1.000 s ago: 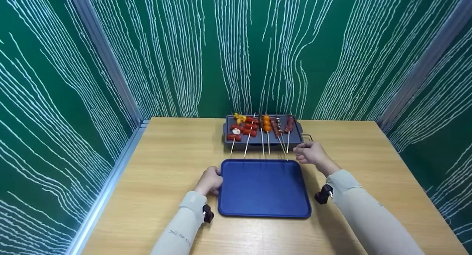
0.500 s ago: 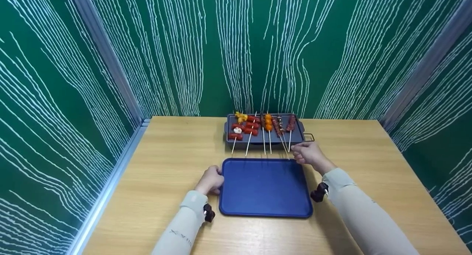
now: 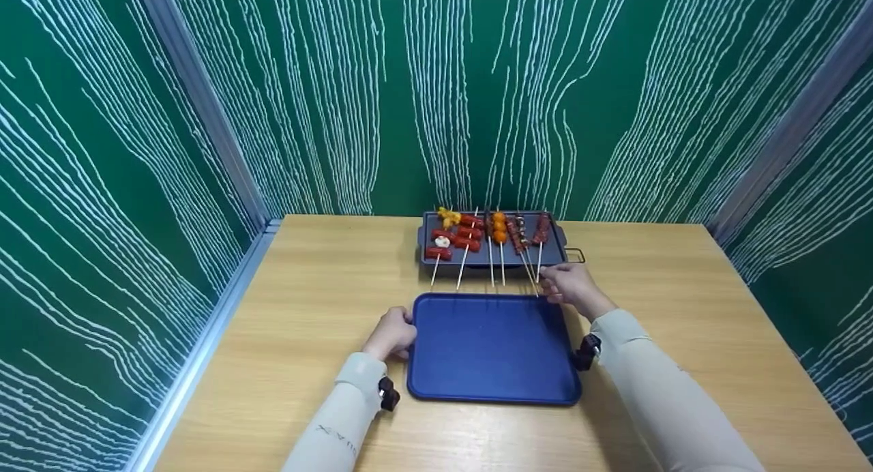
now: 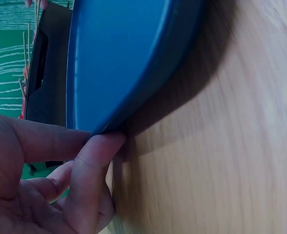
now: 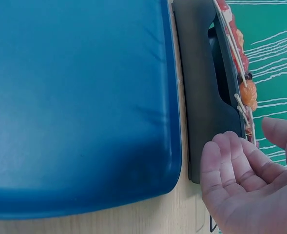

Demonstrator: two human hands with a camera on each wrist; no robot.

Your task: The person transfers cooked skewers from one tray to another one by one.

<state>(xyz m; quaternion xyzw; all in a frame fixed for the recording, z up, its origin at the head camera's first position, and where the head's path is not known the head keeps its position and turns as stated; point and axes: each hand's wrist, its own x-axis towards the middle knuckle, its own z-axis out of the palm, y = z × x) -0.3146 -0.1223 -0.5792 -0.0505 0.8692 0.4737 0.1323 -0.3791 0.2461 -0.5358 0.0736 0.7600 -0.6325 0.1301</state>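
A blue tray lies in front of the grill, and my left hand pinches its left rim between thumb and fingers; the left wrist view shows the tray's edge in that pinch. By the grill's front right corner, my right hand is beside the stick ends of the rightmost meat skewer. In the right wrist view its thumb stands apart from the loosely bent fingers, with nothing held between them. The dark grill bears several skewers, among them orange balls and red sausage pieces.
A wire handle sticks out at the grill's right side. The wooden table reaches back to a green wall with white wavy lines. Sticks overhang the grill's front, towards the tray's far rim.
My right hand has moved slightly left, closer to the rightmost skewer's stick. The left hand keeps its hold on the tray, and the whole view has shifted a little.
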